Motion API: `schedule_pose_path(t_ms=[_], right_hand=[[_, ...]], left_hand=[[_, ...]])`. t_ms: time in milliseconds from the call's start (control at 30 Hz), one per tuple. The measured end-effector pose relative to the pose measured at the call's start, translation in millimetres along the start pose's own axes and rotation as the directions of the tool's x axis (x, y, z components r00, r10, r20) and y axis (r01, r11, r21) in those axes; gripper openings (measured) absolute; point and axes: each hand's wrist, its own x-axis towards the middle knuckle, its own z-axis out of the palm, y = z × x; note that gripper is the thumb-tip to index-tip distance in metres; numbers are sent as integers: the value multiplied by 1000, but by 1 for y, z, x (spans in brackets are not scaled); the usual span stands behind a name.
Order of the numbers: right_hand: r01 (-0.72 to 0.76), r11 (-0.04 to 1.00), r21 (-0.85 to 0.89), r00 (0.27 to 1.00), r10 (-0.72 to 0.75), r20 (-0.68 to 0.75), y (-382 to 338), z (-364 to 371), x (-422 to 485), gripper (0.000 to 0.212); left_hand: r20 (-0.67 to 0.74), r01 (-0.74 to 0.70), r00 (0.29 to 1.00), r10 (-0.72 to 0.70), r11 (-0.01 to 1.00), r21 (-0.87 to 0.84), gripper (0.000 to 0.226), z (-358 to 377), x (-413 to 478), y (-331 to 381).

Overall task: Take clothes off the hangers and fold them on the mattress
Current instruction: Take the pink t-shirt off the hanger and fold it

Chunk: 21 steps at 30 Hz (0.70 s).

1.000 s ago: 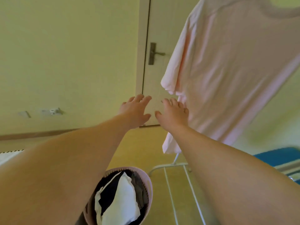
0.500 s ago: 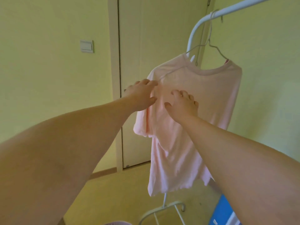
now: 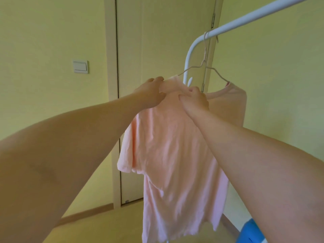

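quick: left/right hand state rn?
Left hand: closed, pinching the pink T-shirt at its shoulder.
Right hand: closed, gripping the pink T-shirt near the collar.

Closed pale door point(image 3: 166, 50) dead ahead, hinge point(image 3: 213, 18) on its right edge, small stop point(image 3: 127, 201) at its bottom left corner. White light switch point(image 3: 80, 67) on the yellow-green wall point(image 3: 43, 41) left of the frame. Wood-tone baseboard point(image 3: 87, 213) along the wall foot, meeting the yellowish floor point(image 3: 105, 230). White tubular rack rail point(image 3: 254, 16) runs in from top right and curves down in front of the door.
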Motion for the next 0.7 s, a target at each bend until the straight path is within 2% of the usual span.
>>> schedule_pose_path(t_ms=[67,133,233,367,500,600,700], right_hand=[[-14,997,75,1000,15,-9,2,-3,12,52],[-38,989,143,999,42,-25,3,-7,26,53],[-111,935,336,994,108,28,-3,-11,42,48],[-236,799,553,970,162,179,-19,-17,58,18],[-267,775,573,961,165,224,-26,-17,70,21],[-287,769,571,955,183,233,-32,-13,74,19],[-212,798,564,977,158,144,-38,-9,78,16]], left_hand=[[7,26,1000,-26,1000,-9,53,5,8,2],[-52,35,998,-39,996,-77,50,6,16,5],[-99,-20,995,4,986,-163,46,6,26,16],[-115,-34,993,21,993,-111,35,6,44,33],[-94,-102,991,93,990,-98,33,7,55,37],[-119,-83,990,74,994,-69,31,8,61,31],[-167,-60,985,49,996,-63,28,7,61,26]])
